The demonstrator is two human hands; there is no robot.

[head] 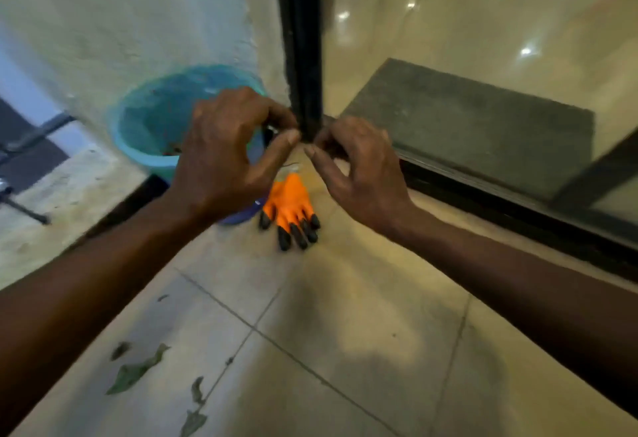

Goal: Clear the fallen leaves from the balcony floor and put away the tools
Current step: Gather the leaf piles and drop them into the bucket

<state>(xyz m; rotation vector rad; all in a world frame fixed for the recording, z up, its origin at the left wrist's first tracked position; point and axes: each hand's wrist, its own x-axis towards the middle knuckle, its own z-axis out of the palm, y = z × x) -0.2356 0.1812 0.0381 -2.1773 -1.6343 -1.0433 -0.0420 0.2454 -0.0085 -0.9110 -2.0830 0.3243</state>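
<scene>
Fallen leaves [134, 372] are scattered on the floor [345, 333] at near left, the largest w/ its long axis running near-left to far-right. The left hand [228, 153] is the nearer to them. Further off, an orange glove [290, 209] lies flat directly under both hands, claw tips pointing near. What seems a thin strand [288, 165] is pinched by the left hand. The right hand [359, 167] is curled, grip cannot be told. A bucket [145, 126] stands beyond. No writing is legible.

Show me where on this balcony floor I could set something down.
The widest bare patch is the tiles in front of the orange glove, alongside the sliding-door track. It is crowded in the corner, where the blue bucket and glove sit below the left hand and right hand, and lower left, where leaves are scattered.
</scene>
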